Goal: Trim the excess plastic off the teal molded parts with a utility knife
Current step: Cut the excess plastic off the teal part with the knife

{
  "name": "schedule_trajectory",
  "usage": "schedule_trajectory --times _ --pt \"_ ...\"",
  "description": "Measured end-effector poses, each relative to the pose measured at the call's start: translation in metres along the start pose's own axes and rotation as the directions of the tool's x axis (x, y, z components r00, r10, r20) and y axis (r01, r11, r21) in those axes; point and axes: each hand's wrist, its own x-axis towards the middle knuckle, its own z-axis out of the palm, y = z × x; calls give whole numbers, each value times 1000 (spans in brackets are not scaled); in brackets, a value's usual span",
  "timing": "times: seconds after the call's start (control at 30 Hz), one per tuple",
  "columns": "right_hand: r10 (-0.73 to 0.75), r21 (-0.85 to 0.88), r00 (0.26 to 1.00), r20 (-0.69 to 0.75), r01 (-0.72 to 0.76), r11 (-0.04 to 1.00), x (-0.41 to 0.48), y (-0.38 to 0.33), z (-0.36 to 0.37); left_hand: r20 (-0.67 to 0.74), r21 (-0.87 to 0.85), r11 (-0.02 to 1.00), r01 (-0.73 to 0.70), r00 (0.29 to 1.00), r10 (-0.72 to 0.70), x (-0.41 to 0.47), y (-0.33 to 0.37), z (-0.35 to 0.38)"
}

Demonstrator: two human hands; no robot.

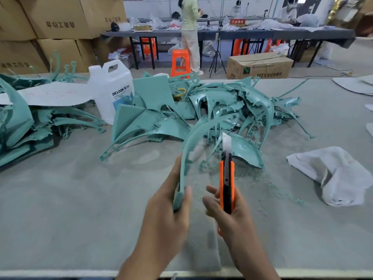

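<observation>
At 9 o'clock I see a heap of teal parts (24, 122) under a pale sheet (50, 93), and at 11 o'clock a white jug (113, 85). A bigger tangle of teal mouldings (222, 106) lies at 12 o'clock. I cannot tell which heap is already trimmed, but I judge most of the work remains.

Near 6 o'clock, my left hand (171, 201) curls round the lower end of a curved teal strip (189, 146), which arches up towards the tangle. My right hand (228, 211) grips the orange utility knife (227, 182). Thumb and forefinger stick out loosely, and the blade (226, 142) is extended and aimed at 12 o'clock, beside the strip and seemingly off it.

Teal shavings (252, 178) litter the counter (80, 199) at 4 o'clock, so some cutting looks done. A crumpled white cloth (339, 174) lies at 3 o'clock. The tangle crowds the strip's far end.
</observation>
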Motion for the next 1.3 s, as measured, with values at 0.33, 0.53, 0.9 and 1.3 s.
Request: schedule_trajectory --times 0.33,0.53,0.9,1.3 --pt "-15 -526 970 241 143 839 -15 8 -42 212 441 870 220 916 -339 7 -60 -11" --pt "-22 -670 952 306 231 706 -15 1 -44 192 390 879 276 909 -371 0 -67 -7" --pt "-136 -769 955 262 292 568 16 -14 -32 22 361 918 167 982 -187 0 -30 -34" --pt "-140 -532 988 71 156 832 26 -9 -48 -77 348 929 130 991 -110 17 2 -75"
